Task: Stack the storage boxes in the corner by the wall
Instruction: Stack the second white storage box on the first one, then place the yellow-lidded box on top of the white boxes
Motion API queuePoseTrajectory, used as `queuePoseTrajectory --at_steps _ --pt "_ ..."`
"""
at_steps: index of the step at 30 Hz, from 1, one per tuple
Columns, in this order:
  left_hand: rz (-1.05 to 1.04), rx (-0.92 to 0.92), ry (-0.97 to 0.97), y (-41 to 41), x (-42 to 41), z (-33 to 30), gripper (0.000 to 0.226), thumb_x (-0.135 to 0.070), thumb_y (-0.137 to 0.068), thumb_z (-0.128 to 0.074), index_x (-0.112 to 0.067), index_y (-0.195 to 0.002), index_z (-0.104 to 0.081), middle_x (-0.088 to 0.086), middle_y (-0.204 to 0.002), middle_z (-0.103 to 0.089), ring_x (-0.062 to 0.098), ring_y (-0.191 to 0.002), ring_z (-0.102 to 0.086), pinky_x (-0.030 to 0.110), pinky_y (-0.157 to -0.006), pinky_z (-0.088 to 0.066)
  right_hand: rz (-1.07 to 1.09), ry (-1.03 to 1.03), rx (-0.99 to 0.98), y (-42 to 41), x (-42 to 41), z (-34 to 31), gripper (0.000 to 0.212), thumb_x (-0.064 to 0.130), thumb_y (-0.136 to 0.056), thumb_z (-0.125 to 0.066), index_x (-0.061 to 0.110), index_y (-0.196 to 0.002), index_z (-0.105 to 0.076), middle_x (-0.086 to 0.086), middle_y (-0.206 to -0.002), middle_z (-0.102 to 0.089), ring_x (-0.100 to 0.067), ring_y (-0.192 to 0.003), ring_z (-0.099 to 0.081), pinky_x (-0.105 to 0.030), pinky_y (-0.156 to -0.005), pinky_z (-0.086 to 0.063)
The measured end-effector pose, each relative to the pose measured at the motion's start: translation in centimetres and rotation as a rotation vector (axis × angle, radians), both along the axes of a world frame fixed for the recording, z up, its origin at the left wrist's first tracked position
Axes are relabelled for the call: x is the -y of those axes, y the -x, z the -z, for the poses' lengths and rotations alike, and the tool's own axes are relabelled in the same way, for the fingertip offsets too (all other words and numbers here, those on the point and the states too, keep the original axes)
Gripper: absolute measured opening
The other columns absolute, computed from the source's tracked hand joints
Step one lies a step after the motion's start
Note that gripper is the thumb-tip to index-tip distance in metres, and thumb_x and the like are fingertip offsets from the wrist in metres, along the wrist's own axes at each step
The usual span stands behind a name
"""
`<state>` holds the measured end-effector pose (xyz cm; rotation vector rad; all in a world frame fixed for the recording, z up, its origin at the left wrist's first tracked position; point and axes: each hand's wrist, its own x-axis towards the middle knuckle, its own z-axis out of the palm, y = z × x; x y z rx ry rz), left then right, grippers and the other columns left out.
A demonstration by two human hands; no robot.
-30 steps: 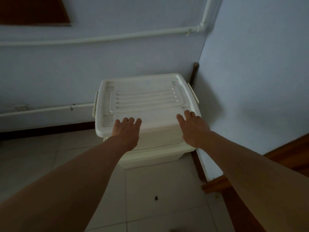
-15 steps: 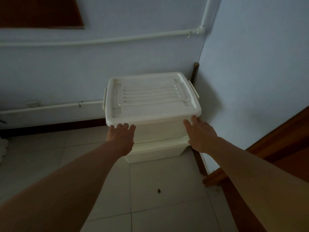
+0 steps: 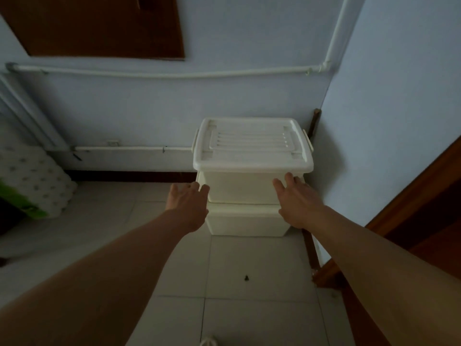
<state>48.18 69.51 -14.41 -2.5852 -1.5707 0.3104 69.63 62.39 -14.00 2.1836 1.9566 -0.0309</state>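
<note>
Two white lidded storage boxes stand stacked in the corner where the back wall meets the right wall. The upper box [image 3: 252,156] has a ribbed lid and side latches; it rests squarely on the lower box [image 3: 247,222]. My left hand [image 3: 188,202] hovers at the stack's front left corner with fingers spread, holding nothing. At the front right corner my right hand [image 3: 295,198] is also spread, its fingertips near or just touching the upper box's front under the lid rim.
White pipes [image 3: 174,74] run along the back wall. A pack of paper rolls [image 3: 32,181] lies on the tiled floor at the left. A wooden door frame [image 3: 414,221] stands at the right. A small dark speck [image 3: 246,277] lies on the floor.
Both hands have drawn back from the upper box's lid edge to its front corners. The camera has pulled away, so the stack looks smaller and more of the room shows at the left.
</note>
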Motion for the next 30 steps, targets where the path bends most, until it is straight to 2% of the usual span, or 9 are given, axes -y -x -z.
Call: queuePoseTrajectory --at_steps 9,16,23,30 --pt "-0.059 0.078 0.000 3.7 6.4 -2.7 0.059 -0.041 -0.091 -0.051 -0.019 -0.142 -0.030 0.003 -0.143 -0.044 0.024 -0.132 -0.043 0.042 -0.107 -0.030 -0.052 -0.043 0.000 3.8 4.9 -3.0 0.065 0.018 -0.086 -0.061 0.011 -0.141 -0.027 -0.013 -0.139 -0.032 -0.029 -0.120 -0.043 -0.037 -0.094 -0.042" --pt "-0.121 0.167 -0.017 8.6 9.1 -4.8 0.055 -0.040 -0.089 -0.053 -0.020 -0.137 -0.035 0.003 -0.139 -0.048 0.025 -0.129 -0.046 0.041 -0.105 -0.033 -0.065 -0.040 0.013 8.6 6.5 -5.0 0.067 0.018 -0.086 -0.061 0.012 -0.142 -0.025 -0.015 -0.140 -0.030 -0.030 -0.124 -0.040 -0.038 -0.100 -0.038" --pt "-0.228 0.183 0.037 21.2 14.6 -3.4 0.060 -0.042 -0.091 -0.050 -0.019 -0.142 -0.028 0.006 -0.143 -0.044 0.027 -0.130 -0.045 0.042 -0.106 -0.032 -0.173 -0.022 0.011 20.6 9.9 -4.3 0.063 0.016 -0.086 -0.059 0.012 -0.141 -0.029 -0.011 -0.138 -0.034 -0.029 -0.123 -0.041 -0.039 -0.099 -0.040" --pt "-0.436 0.194 0.105 39.2 22.1 -0.8 0.061 -0.043 -0.091 -0.050 -0.019 -0.143 -0.028 0.007 -0.143 -0.044 0.028 -0.130 -0.045 0.043 -0.106 -0.033 -0.338 0.044 -0.066 39.1 13.3 -1.2 0.061 0.016 -0.088 -0.056 0.012 -0.141 -0.028 -0.013 -0.140 -0.032 -0.029 -0.126 -0.039 -0.038 -0.101 -0.038"
